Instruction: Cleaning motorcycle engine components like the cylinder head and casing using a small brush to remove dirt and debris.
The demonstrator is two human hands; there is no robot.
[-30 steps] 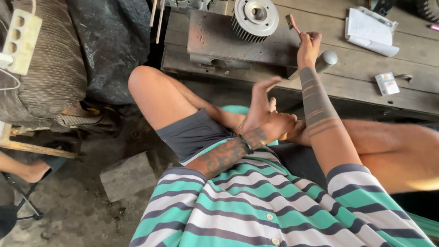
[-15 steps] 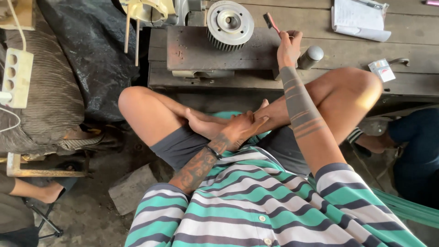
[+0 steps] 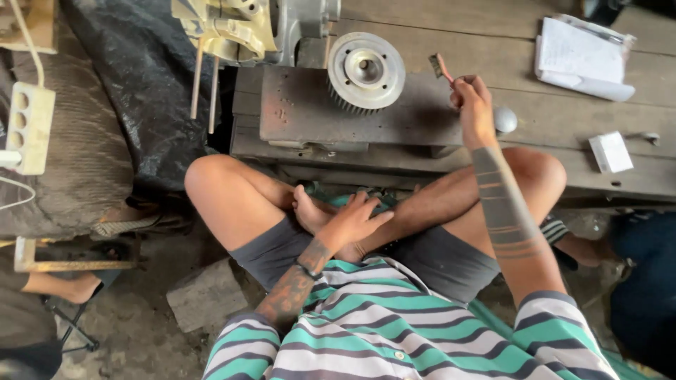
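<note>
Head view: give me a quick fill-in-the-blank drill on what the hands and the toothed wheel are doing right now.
1. The right hand holds a small ____ raised beside the toothed wheel.
2. The left hand rests on the person's own ____.
3. The toothed wheel lies on a dark metal ____.
4. The small white box lies on the wooden ____.

Missing words: brush; foot; block; bench

A weathered grey wooden plank bench [image 3: 451, 28] carried a dark rusty steel block [image 3: 317, 116] topped by a round toothed metal wheel [image 3: 365, 72], a stack of white papers [image 3: 581, 60], a small white box [image 3: 610, 152] and a round grey metal knob [image 3: 505, 119].
</note>
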